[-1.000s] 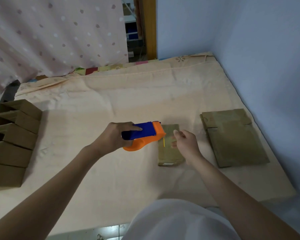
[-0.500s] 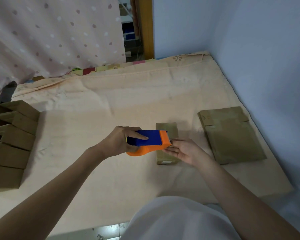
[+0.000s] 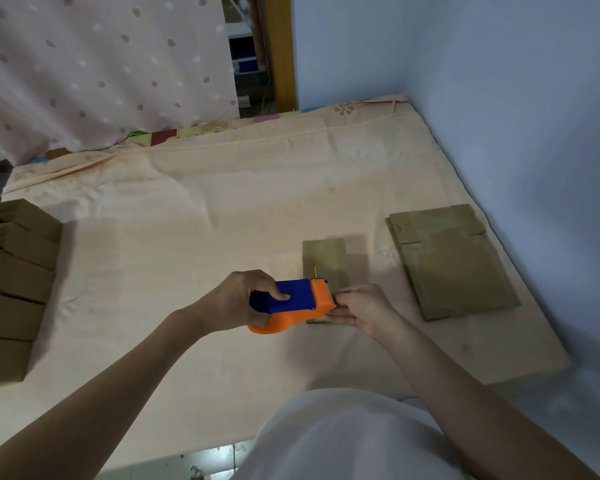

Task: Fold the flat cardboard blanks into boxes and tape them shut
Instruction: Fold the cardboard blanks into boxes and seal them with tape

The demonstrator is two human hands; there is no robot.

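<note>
A person's left hand [image 3: 238,299] is gripping an orange tape dispenser [image 3: 291,304]; right hand [image 3: 362,308] fingers are pinching its tape end above a light, stiff cardboard box [image 3: 324,263].

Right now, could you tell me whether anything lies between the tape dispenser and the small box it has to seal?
Nothing visible blocks it. The left hand grips the tape dispenser right over the near end of the small box, and the right hand is at the dispenser's front edge, apparently pulling tape. The stack of flat blanks lies clear to the right.
</note>
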